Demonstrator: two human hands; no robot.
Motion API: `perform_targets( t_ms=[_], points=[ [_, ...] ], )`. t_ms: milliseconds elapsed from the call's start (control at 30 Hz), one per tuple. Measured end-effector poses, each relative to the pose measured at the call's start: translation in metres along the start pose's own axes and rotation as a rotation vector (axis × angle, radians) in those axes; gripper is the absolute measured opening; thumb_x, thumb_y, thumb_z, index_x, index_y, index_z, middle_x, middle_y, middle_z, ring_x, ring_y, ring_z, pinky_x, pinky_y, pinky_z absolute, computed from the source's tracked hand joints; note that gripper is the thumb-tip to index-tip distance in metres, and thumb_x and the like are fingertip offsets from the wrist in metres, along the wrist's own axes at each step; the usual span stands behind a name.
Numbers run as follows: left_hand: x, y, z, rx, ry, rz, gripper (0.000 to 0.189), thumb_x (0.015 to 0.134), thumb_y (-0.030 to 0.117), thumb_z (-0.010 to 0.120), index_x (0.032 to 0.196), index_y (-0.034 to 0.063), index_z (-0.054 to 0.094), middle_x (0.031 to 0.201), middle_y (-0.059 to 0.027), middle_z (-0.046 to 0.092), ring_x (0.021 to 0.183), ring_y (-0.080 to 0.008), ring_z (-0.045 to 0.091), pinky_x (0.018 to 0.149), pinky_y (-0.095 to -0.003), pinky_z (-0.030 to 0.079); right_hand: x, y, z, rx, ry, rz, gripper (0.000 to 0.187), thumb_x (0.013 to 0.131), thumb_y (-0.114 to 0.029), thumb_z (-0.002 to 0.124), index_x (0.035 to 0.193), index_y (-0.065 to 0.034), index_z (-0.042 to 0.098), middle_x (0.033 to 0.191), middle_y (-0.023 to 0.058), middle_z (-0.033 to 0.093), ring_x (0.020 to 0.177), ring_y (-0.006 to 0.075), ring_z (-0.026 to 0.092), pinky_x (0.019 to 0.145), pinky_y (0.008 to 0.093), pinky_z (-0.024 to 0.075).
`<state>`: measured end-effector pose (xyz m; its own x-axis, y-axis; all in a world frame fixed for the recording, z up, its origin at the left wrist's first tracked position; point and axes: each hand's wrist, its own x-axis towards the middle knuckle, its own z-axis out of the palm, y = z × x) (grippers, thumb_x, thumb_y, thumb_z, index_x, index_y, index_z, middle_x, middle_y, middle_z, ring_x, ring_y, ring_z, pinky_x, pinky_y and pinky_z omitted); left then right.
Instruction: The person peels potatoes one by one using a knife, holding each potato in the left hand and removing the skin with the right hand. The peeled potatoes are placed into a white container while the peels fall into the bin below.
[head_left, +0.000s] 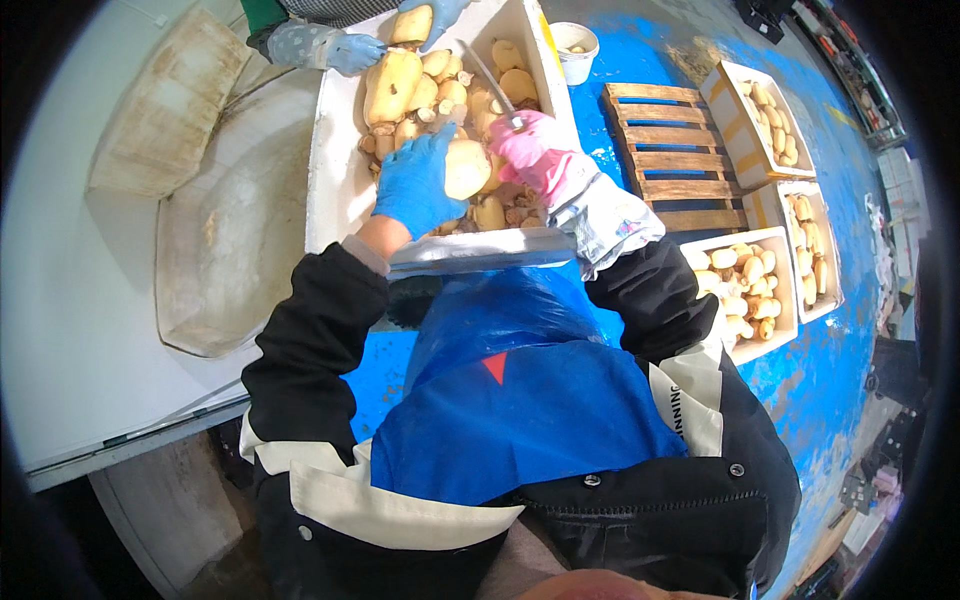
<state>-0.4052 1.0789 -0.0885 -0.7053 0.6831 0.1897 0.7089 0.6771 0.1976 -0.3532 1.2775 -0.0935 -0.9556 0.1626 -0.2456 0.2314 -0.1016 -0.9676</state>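
Note:
My left hand (420, 182), in a blue glove, grips a thick pale lotus root section (466, 169) with its broad side facing up. My right hand (529, 150), in a pink glove with a printed sleeve cover, is closed around the handle of a knife (487, 77). The blade points away from me to the upper left, apart from the held root. Both hands are over a white foam box (321, 172). Inside lie several lotus root sections (393, 84) and small cut-off ends (517, 217).
Across the box, a co-worker's gloved hands (356, 54) hold another root. A stained white tub (176, 285) stands left. On the right are a white bucket (576, 64), a wooden pallet (671, 139) and foam boxes of lotus roots (787, 281) on the wet blue floor (821, 390).

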Motion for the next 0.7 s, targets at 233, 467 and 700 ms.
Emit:
perform_targets(
  t_ms=[233, 467, 700],
  points=[
    [0.009, -0.004, -0.005, 0.004, 0.156, 0.177, 0.094, 0.066, 0.035, 0.084, 0.146, 0.0114, 0.041, 0.129, -0.0166, 0.057, 0.114, -0.0342, 0.057, 0.099, -0.0459, 0.043, 0.002, -0.001, 0.001, 0.224, -0.378, 0.23, 0.033, 0.089, -0.04, 0.074, 0.099, -0.01, 0.069, 0.069, 0.0042, 0.066, 0.045, 0.0092, 0.053, 0.039, 0.0215, 0.038],
    [0.007, 0.004, -0.011, -0.384, 0.637, 0.031, 0.078, 0.079, 0.037, 0.08, 0.141, 0.0043, 0.046, 0.138, -0.0102, 0.054, 0.13, -0.0329, 0.047, 0.102, -0.0407, 0.043, -0.002, -0.004, 0.008, 0.609, -0.199, 0.008, 0.033, 0.084, -0.022, 0.08, 0.108, -0.0038, 0.067, 0.07, -0.0002, 0.064, 0.046, 0.0076, 0.048, 0.041, 0.0238, 0.0381],
    [0.02, -0.011, -0.002, -2.097, 0.043, -0.645, 0.053, 0.087, 0.018, 0.075, 0.134, 0.0066, 0.052, 0.118, -0.0092, 0.063, 0.105, -0.0211, 0.064, 0.09, -0.0362, 0.054, -0.02, -0.001, 0.026, 0.171, -0.251, -0.419, 0.056, 0.082, -0.016, 0.081, 0.133, -0.0155, 0.059, 0.101, 0.0025, 0.067, 0.079, 0.0138, 0.062, 0.069, 0.0245, 0.0527]
  ],
)
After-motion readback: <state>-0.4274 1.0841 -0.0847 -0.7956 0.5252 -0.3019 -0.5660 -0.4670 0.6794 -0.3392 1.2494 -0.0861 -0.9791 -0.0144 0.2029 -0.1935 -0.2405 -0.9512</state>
